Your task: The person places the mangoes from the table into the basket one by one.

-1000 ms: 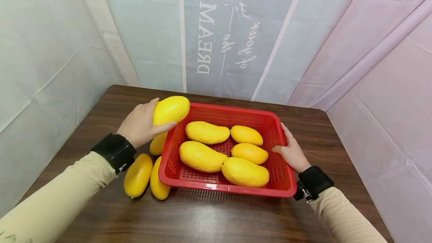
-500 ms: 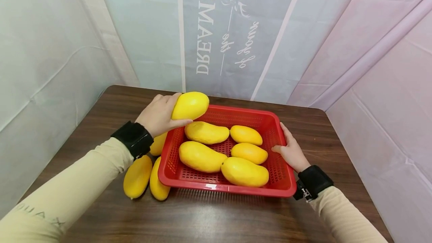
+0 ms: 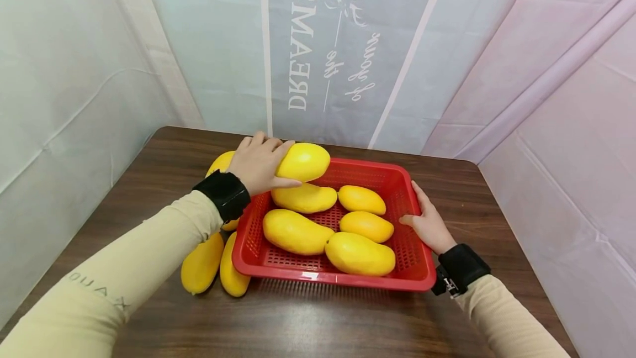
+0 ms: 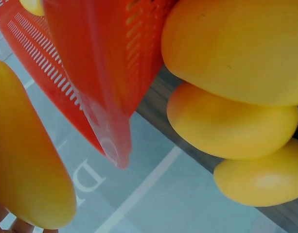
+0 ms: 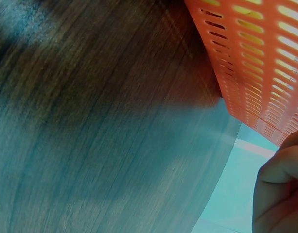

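Observation:
My left hand (image 3: 260, 162) grips a yellow mango (image 3: 304, 162) above the far left part of a red plastic basket (image 3: 318, 276). In the left wrist view that mango (image 4: 29, 160) hangs at the left, with fingertips under its lower end. My right hand (image 3: 428, 222) holds the basket's right rim, thumb inside and fingers outside. Several mangoes lie in the basket, among them a large one (image 3: 297, 232) at the left and a smaller one (image 3: 366, 226) at the right. The right wrist view has the curled hand (image 5: 280, 189) beside the perforated basket wall (image 5: 265, 63).
Several more mangoes lie on the brown wooden table (image 3: 318, 325) left of the basket, including one (image 3: 202, 263) near the front and one (image 3: 235, 269) against the basket's side. A printed cloth (image 3: 328, 59) hangs behind the table, and pale sheets stand at both sides.
My left hand has carried its mango rightwards, from beside the basket's left rim to over its inside. A mango behind that hand has come into sight. The right hand and basket stay put.

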Tool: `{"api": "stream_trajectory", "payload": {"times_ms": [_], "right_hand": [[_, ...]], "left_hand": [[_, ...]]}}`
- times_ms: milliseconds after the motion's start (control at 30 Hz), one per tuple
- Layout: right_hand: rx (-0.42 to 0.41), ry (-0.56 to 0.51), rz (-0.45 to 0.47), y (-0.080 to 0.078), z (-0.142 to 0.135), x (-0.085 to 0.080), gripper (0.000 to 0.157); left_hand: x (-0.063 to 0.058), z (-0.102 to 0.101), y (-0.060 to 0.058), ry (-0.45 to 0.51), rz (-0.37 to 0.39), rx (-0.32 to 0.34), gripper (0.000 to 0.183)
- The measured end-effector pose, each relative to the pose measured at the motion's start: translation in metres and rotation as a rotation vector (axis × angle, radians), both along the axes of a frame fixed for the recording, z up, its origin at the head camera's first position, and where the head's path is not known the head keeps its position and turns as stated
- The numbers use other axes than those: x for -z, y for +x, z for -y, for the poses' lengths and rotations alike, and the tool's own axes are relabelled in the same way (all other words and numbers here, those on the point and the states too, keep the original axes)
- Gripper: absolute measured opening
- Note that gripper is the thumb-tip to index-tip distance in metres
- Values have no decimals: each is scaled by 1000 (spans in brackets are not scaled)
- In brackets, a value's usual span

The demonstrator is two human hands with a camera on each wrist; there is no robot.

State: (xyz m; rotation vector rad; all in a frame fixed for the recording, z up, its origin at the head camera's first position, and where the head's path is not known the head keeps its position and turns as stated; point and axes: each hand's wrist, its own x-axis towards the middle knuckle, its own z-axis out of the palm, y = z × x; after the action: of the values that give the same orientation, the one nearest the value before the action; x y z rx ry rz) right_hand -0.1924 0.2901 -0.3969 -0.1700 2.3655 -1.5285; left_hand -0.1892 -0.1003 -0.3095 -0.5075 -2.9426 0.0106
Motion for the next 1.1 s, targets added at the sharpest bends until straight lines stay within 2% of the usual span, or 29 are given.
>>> {"api": "stream_trajectory", "payload": {"times_ms": [367, 700, 933, 1100], "right_hand": [[3, 4, 8, 0, 0, 1, 91], [-1, 12, -1, 0, 1, 0, 90], [2, 12, 5, 0, 2, -1, 90], [7, 20, -1, 0, 3, -1, 90]], "left_hand": [[5, -19, -10, -69, 67, 56, 93], [13, -17, -12, -74, 149, 80, 93], [21, -15, -12, -51, 165, 112, 86], [25, -16, -11, -47, 180, 106, 87]]}}
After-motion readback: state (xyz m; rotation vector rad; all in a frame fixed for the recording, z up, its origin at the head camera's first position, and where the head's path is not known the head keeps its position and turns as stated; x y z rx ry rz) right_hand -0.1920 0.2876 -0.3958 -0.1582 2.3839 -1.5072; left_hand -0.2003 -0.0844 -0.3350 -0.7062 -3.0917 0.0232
